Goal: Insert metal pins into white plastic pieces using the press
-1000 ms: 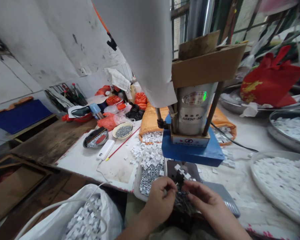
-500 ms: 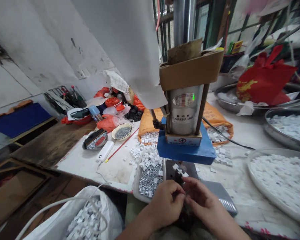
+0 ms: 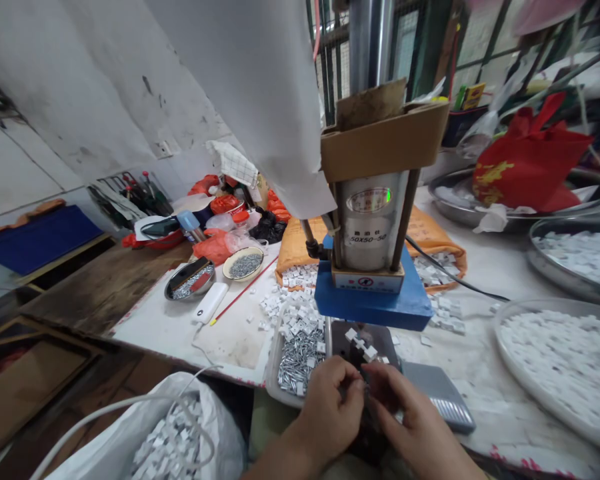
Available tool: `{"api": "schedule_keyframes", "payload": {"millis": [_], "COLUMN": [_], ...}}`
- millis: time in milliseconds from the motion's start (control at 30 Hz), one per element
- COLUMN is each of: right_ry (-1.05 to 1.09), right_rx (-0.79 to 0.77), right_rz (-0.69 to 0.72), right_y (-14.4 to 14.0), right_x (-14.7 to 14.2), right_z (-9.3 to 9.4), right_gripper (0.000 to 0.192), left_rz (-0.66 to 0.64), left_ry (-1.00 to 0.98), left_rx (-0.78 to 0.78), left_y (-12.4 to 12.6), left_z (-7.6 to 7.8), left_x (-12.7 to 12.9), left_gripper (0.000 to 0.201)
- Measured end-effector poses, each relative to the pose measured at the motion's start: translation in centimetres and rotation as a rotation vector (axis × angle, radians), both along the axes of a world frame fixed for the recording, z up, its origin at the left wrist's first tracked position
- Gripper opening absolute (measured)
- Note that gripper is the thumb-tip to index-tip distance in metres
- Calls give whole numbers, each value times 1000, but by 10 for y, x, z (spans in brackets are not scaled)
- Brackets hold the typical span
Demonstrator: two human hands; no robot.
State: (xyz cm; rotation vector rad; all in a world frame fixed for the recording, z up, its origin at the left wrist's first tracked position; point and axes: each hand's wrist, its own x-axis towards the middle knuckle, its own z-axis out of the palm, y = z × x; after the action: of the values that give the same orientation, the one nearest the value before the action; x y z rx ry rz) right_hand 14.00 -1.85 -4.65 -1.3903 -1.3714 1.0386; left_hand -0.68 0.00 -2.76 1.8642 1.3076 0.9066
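Observation:
My left hand (image 3: pixel 330 407) and my right hand (image 3: pixel 410 420) meet fingertip to fingertip at the near edge of the table, just in front of a small press (image 3: pixel 373 227) with a blue base (image 3: pixel 370 303). Both pinch something small between them; what it is stays hidden by the fingers. Under the press a dark plate (image 3: pixel 365 340) carries a few white square parts (image 3: pixel 360 341). Left of my hands a clear tray (image 3: pixel 274 367) holds small metal pins (image 3: pixel 300 360) and white parts.
A white bag (image 3: pixel 170 433) of white parts sits at lower left. Round pans of white parts (image 3: pixel 560 360) stand at right, a red bag (image 3: pixel 530 160) behind them. Bowls of metal pieces (image 3: pixel 245 263), a white handheld device (image 3: pixel 211 301) and an orange sack (image 3: pixel 295 243) lie at left.
The view settled lower after tilting up. Both hands drew together in front of the press and now stay pinched at the fingertips, shifted slightly toward me.

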Motion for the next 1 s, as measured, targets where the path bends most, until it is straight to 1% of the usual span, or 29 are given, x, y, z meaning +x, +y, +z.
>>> {"api": "schedule_keyframes", "payload": {"millis": [67,233,300,367,533,633,700,800,900,1000], "right_ry": [29,293,360,402,431,434,425,425,446,462], "right_rx": [-20,-113,-141,-170,-252,-278,-284,-242,-198,-177], "right_rz": [16,-9,-31,-46,-19,3,6,3,0,3], "right_y": [0,3,5,6,6,4,4,4,5,4], "right_x": [1,2,2,2,2,1,0,-1,-1,-1], "right_z": [0,0,3,7,14,14,15,14,10,6], "right_gripper": [35,34,37,41,45,48,49,49,48,45], "left_rz": [7,-35,-45,-41,-45,-36,-34,-39,-31,-35], "left_ry": [-9,-50,-99,-164,-369,-483,-510,-515,-515,-499], "left_rx": [-1,8,-26,-109,-363,-472,-501,-543,-583,-590], "left_y": [0,-1,0,1,3,4,4,4,5,6], "left_z": [0,1,3,4,5,5,6,8,11,13], "left_x": [0,-1,-3,-5,-7,-6,-5,-3,-2,-1], "left_gripper": [12,12,13,15,10,8,8,10,11,12]}}
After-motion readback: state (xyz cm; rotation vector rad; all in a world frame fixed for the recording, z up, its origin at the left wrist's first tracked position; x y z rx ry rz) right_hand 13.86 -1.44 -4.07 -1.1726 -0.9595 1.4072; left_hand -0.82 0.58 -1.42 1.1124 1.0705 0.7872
